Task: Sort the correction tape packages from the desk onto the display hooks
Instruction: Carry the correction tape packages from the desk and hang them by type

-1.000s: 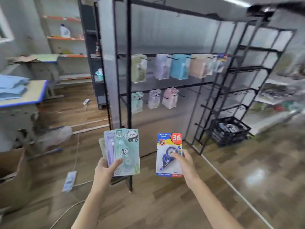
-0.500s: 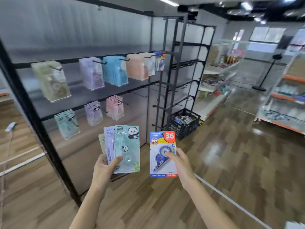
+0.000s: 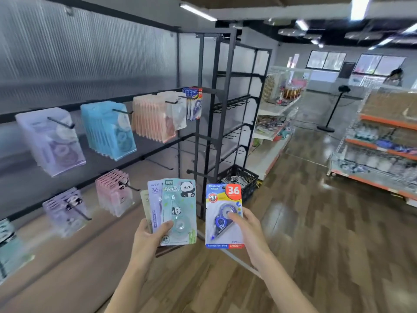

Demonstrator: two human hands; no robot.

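Carrying step: right hand (image 3: 247,231) pinching blue package (image 3: 223,213), left hand (image 3: 149,239) gripping fanned packages (image 3: 174,211). Next, probably: threading onto matching blue hook (image 3: 194,102), upper centre.

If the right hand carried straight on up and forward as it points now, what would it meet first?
Probably the black upright of the display rack, judging loosely since depth is unclear; the right hand holds the blue package.
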